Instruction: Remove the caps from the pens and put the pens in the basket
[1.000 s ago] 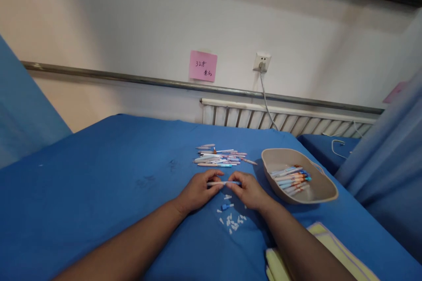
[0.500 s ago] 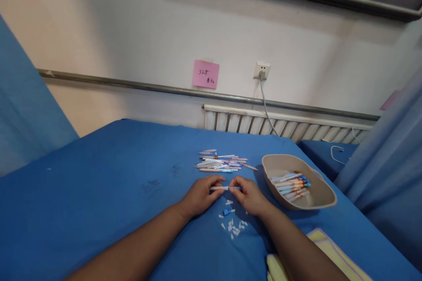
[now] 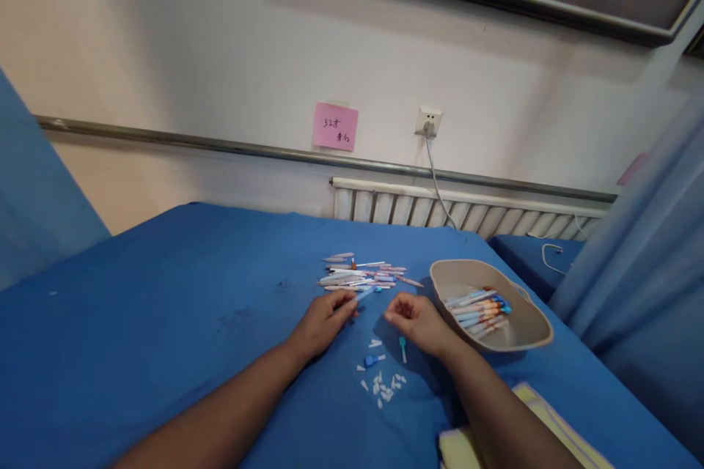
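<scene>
My left hand (image 3: 324, 321) is closed around a light blue pen (image 3: 364, 294), which slants up and to the right out of its fingers. To its right, and apart from the pen, my right hand (image 3: 415, 319) has thumb and fingertips pressed together; whatever may be between them is hidden or too small to see. Below the hands lie a teal clip piece with a white stem (image 3: 403, 348), a similar blue piece (image 3: 374, 360) and several small white tips (image 3: 385, 387). Beyond the hands is a loose pile of pens (image 3: 357, 277).
A beige basket (image 3: 531, 337) with several pens inside stands at the right. A yellow cloth (image 3: 550, 421) lies under my right forearm. Blue cloth (image 3: 181, 308) covers the surface. A radiator (image 3: 385, 204) and blue curtains (image 3: 649, 256) border it.
My hands have moved apart; earlier both gripped one pen. It now stays in my left hand, tilted upward. The teal piece now shows below my right hand. The camera view has shifted slightly.
</scene>
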Motion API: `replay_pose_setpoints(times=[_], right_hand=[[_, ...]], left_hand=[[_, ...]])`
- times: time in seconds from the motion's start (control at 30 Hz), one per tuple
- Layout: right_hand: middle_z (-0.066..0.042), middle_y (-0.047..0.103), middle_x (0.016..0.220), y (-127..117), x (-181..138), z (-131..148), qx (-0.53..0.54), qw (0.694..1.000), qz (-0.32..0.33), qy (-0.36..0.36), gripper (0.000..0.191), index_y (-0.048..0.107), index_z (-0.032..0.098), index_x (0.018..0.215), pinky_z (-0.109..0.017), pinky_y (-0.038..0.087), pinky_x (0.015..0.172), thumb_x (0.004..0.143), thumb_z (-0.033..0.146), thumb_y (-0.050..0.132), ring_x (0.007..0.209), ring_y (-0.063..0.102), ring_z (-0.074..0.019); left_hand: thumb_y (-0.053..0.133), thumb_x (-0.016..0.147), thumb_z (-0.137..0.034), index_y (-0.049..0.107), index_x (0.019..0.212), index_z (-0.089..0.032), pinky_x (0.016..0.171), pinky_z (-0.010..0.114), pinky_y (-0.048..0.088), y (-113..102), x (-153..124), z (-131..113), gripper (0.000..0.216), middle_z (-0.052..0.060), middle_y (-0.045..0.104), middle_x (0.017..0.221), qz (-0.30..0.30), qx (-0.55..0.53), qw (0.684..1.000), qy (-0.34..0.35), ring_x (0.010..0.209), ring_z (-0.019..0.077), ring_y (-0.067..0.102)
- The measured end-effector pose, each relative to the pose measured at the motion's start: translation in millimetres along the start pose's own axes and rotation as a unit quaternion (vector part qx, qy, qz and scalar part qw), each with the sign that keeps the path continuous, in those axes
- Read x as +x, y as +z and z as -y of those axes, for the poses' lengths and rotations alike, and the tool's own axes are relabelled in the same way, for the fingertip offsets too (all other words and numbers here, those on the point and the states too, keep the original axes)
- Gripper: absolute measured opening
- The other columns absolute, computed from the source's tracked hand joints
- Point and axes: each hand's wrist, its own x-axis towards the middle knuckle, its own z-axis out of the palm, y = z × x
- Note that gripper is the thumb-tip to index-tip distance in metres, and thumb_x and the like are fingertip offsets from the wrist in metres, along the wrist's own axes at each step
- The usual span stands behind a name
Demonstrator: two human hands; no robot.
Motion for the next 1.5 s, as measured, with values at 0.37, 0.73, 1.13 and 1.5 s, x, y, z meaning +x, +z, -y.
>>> replay_pose_setpoints(times=[0.37, 0.73, 1.13, 1.5], right_hand=[[-0.003, 0.065, 0.085, 19, -26, 36, -0.264, 0.939, 0.158, -0.155, 0.022, 0.063, 0.021, 0.092, -0.022, 0.041, 0.064, 0.072, 0.015, 0.059, 0.073, 0.058, -0.0147], [0.003, 0.056, 0.061, 4, 3, 12, 0.165, 0.986, -0.026, -0.008, 0.024, 0.053, 0.019, 0.090, -0.024, 0.044, 0.055, 0.075, 0.035, 0.060, 0.057, 0.059, -0.0133], [0.005, 0.057, 0.063, -1, 1, 33, 0.302, 0.945, -0.116, -0.043, 0.027, 0.057, 0.019, 0.081, -0.024, 0.047, 0.059, 0.065, 0.034, 0.074, 0.057, 0.059, -0.0106], [0.003, 0.059, 0.066, 3, 3, 22, 0.233, 0.962, -0.134, -0.051, 0.022, 0.057, 0.019, 0.087, -0.023, 0.044, 0.057, 0.071, 0.031, 0.068, 0.059, 0.060, -0.0120]], left_hand=[[0.064, 0.072, -0.042, 0.063, 0.089, -0.015, 0.069, 0.028, 0.046, 2, 7, 7, 0.032, 0.002, 0.067, 0.078, -0.042, -0.141, 0.988, -0.048, 0.072, 0.0163, 0.060], [0.065, 0.073, -0.031, 0.063, 0.086, -0.015, 0.069, 0.025, 0.044, 4, 7, 11, 0.021, 0.002, 0.066, 0.081, -0.021, -0.144, 0.989, -0.031, 0.073, 0.0143, 0.058], [0.066, 0.071, -0.027, 0.063, 0.082, -0.014, 0.064, 0.022, 0.041, 4, 6, 6, 0.017, -0.001, 0.061, 0.074, 0.004, -0.117, 0.993, -0.033, 0.068, 0.0127, 0.054], [0.064, 0.072, -0.027, 0.065, 0.083, -0.015, 0.068, 0.023, 0.043, 4, 5, 5, 0.016, 0.000, 0.063, 0.077, -0.010, -0.099, 0.995, -0.027, 0.072, 0.0143, 0.056]])
